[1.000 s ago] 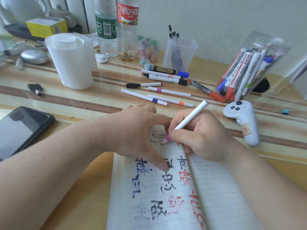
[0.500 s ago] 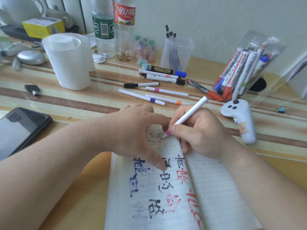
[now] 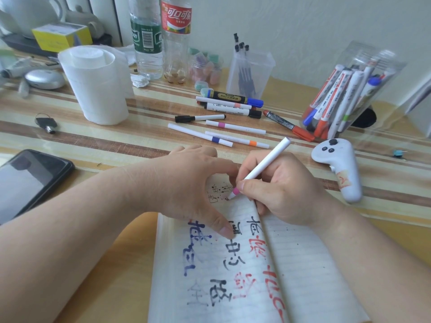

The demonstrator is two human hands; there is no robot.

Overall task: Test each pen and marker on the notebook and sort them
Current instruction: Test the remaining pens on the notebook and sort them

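Observation:
An open lined notebook (image 3: 303,271) lies in front of me, its left page covered in black, blue and red writing. My right hand (image 3: 279,190) grips a white pen with a pink band (image 3: 263,169), its tip touching the top of the left page. My left hand (image 3: 186,185) presses the left page flat, thumb and fingers spread. Beyond the notebook several pens and markers (image 3: 224,117) lie loose on the table. A clear tilted container (image 3: 345,94) at the right holds several whiteboard markers. A clear cup (image 3: 249,73) at the back holds black pens.
A white controller (image 3: 338,166) lies right of my right hand. A black phone (image 3: 25,183) sits at the left, a key (image 3: 46,124) behind it. A white tissue roll (image 3: 95,85), two plastic bottles (image 3: 161,36) and a yellow box (image 3: 60,36) stand at the back.
The pen tip has stayed at the top of the left page, with small writing movements of my right hand. My left hand keeps its place on the page.

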